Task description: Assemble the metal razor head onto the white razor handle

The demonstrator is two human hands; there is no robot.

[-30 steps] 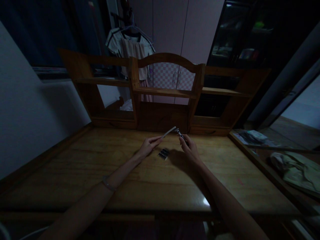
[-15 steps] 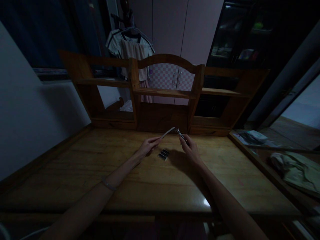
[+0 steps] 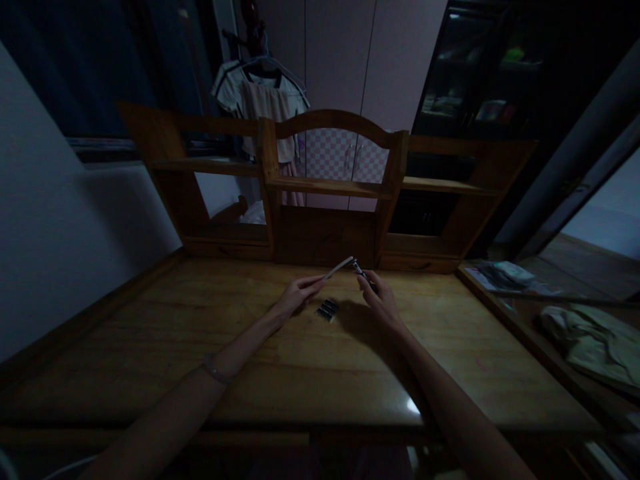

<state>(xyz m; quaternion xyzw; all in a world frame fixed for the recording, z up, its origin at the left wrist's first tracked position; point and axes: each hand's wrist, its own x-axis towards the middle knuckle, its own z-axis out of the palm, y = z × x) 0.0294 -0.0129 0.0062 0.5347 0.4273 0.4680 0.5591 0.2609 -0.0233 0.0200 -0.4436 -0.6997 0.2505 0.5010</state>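
Observation:
My left hand (image 3: 300, 293) is closed on the lower end of a thin pale strip (image 3: 339, 267), which slants up to the right. A slim dark tool with a shiny metal head (image 3: 356, 265) is in my right hand (image 3: 379, 295), its fingers wrapped round the handle. The tool's head is at the strip's far tip; whether they touch is too small to tell. Below and between my hands, a small pack of several dark pieces (image 3: 327, 310) lies on the wooden desk (image 3: 300, 373).
A wooden shelf unit (image 3: 330, 187) stands along the desk's back edge. Clothes (image 3: 270, 100) hang behind it. To the right, beyond the desk's raised edge, are a plastic bag (image 3: 507, 275) and a folded pale cloth (image 3: 595, 337). A wall borders the left.
The strip's tip has moved slightly right and now meets or nearly meets the tool's head. Before, a small gap showed between them. The dark pack has stayed in place.

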